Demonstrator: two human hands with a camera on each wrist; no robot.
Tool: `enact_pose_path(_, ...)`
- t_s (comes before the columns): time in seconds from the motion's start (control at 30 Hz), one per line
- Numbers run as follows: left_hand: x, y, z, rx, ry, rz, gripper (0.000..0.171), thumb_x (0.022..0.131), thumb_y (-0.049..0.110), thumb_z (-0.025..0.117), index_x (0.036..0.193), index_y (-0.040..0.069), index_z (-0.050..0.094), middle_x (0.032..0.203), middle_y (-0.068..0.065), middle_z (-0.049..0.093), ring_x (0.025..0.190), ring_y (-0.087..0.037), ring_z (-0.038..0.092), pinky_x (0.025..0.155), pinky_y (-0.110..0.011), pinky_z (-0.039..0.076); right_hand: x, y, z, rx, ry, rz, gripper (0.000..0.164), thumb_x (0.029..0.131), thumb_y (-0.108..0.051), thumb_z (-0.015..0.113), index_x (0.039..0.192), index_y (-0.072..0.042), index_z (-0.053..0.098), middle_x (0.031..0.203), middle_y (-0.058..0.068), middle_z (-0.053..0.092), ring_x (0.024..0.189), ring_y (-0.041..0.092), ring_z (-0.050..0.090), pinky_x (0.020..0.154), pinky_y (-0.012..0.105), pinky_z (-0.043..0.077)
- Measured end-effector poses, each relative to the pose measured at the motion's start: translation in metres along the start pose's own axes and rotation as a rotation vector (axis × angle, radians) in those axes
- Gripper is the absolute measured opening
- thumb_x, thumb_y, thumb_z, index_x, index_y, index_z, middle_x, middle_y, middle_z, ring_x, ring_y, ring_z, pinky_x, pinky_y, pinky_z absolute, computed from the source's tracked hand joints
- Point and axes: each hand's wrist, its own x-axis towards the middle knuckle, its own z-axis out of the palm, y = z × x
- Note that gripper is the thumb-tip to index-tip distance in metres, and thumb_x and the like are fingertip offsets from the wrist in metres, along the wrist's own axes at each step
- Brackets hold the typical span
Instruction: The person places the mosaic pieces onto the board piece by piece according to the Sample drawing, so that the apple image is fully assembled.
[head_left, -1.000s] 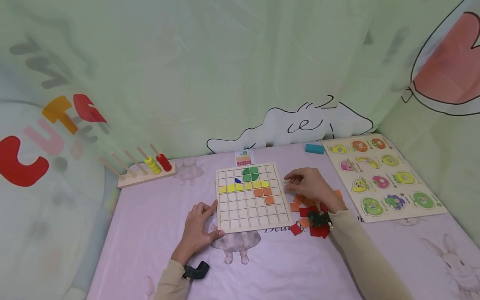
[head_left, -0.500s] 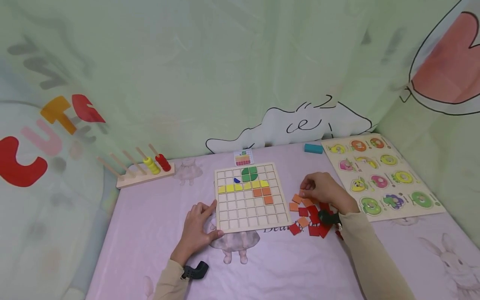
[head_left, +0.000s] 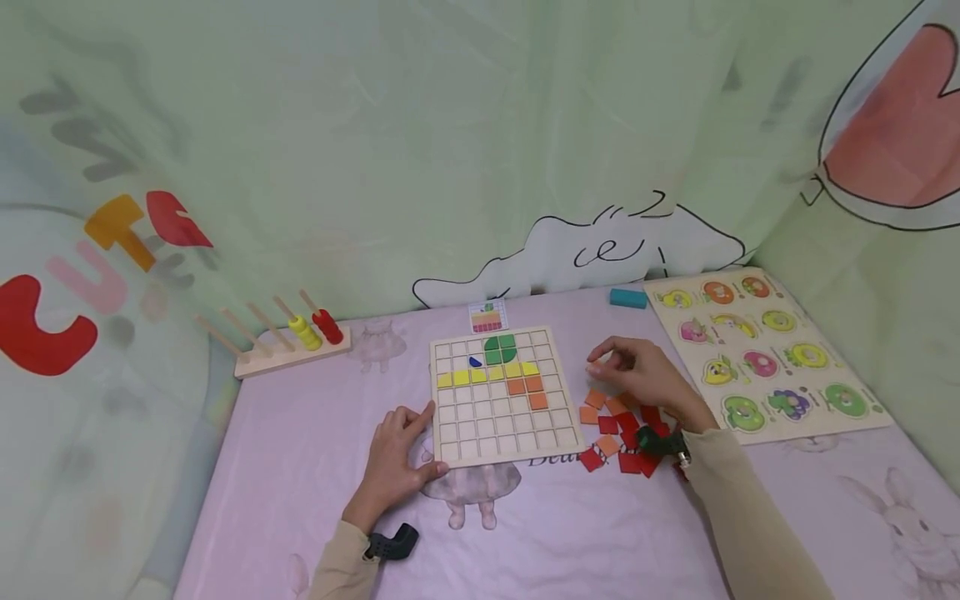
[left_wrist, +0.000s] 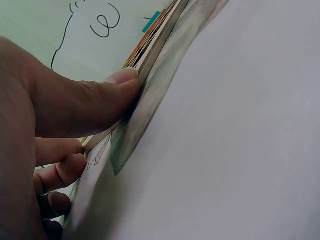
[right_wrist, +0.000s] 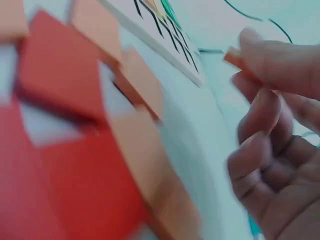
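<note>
My left hand [head_left: 392, 454] steadies the wooden grid board [head_left: 480, 434] at its near left corner, thumb on the front edge and index finger on the left side. In the left wrist view the thumb [left_wrist: 100, 102] presses the board's edge. On the board lie green quarter-round pieces [head_left: 501, 349], a small blue piece [head_left: 476, 362], a yellow row [head_left: 478, 376] and 3 orange squares [head_left: 538, 402]. Right of the board, my right hand [head_left: 641, 372] is raised above loose tiles. It pinches an orange tile [right_wrist: 235, 60] between thumb and index finger, clearest in the right wrist view.
Loose red tiles [head_left: 630, 462] and orange tiles [head_left: 589, 415] lie right of the board. A pattern card [head_left: 488, 317] sits behind it. A bead rack [head_left: 292, 357] stands left; a fruit puzzle [head_left: 772, 367] and teal block [head_left: 628, 298] are at right.
My right hand moved from beside the board back to the loose tiles, then rose slightly leftward with an orange tile. My left hand kept its place on the board.
</note>
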Motion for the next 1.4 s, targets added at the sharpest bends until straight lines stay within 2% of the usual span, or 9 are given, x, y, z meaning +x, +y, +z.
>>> enact_pose_path(0.17,0.001,0.000,0.000,-0.008,-0.004,-0.003,0.093,0.073,0.037,0.090,0.155,0.012,0.055,0.108,-0.002,0.055,0.095,-0.015,0.041,0.084,-0.035,0.033,0.002,-0.005,0.017,0.107,0.065,-0.023,0.035,0.094,-0.023,0.083,0.124,-0.006,0.076,0.098,0.012,0.075,0.086,0.018,0.066,0.072,0.020,0.054)
enact_pose_path(0.37,0.001,0.001,-0.001,-0.020,-0.001,-0.003,0.094,0.072,0.037,0.091,0.155,0.012,0.055,0.108,-0.002,0.055,0.095,-0.015,0.041,0.084,-0.036,0.034,0.003,-0.020,0.040,0.166,-0.008,-0.037,0.035,0.095,-0.015,0.080,0.128,-0.006,0.075,0.103,0.011,0.075,0.093,0.020,0.068,0.079,0.019,0.055)
enact_pose_path(0.47,0.001,0.002,-0.002,-0.023,0.003,-0.003,0.094,0.072,0.036,0.090,0.155,0.012,0.055,0.108,-0.003,0.055,0.096,-0.015,0.042,0.084,-0.036,0.034,0.004,-0.025,0.052,0.152,-0.046,-0.076,0.033,0.094,-0.015,0.081,0.125,-0.008,0.076,0.102,0.007,0.075,0.092,0.020,0.069,0.081,0.021,0.055)
enact_pose_path(0.6,0.001,0.001,-0.002,-0.019,0.000,-0.004,0.093,0.072,0.036,0.090,0.155,0.012,0.055,0.109,-0.003,0.055,0.096,-0.015,0.042,0.085,-0.036,0.034,0.004,-0.033,0.066,0.102,-0.056,-0.110,0.032,0.088,-0.018,0.087,0.119,-0.011,0.079,0.097,0.001,0.073,0.088,0.019,0.065,0.078,0.024,0.053)
enact_pose_path(0.8,0.001,0.001,-0.002,-0.018,0.000,-0.005,0.094,0.072,0.036,0.091,0.156,0.012,0.055,0.109,-0.002,0.055,0.097,-0.015,0.041,0.086,-0.037,0.035,-0.001,-0.045,0.079,0.029,-0.082,-0.108,0.033,0.085,-0.017,0.090,0.116,-0.012,0.081,0.094,0.000,0.068,0.084,0.018,0.057,0.072,0.025,0.048)
enact_pose_path(1.17,0.001,0.002,-0.001,-0.009,0.004,0.006,0.093,0.073,0.038,0.091,0.155,0.011,0.055,0.109,-0.002,0.055,0.096,-0.015,0.041,0.085,-0.037,0.035,-0.001,-0.050,0.085,-0.046,-0.080,-0.151,0.034,0.080,-0.013,0.092,0.112,-0.007,0.081,0.089,0.003,0.067,0.078,0.016,0.053,0.068,0.024,0.043)
enact_pose_path(1.4,0.000,0.000,0.000,-0.014,0.005,0.006,0.093,0.072,0.037,0.091,0.155,0.011,0.056,0.108,-0.003,0.054,0.096,-0.016,0.042,0.085,-0.038,0.035,-0.001,-0.049,0.089,-0.052,-0.066,-0.136,0.026,0.082,-0.012,0.091,0.106,-0.010,0.082,0.085,-0.001,0.066,0.076,0.015,0.053,0.065,0.024,0.043)
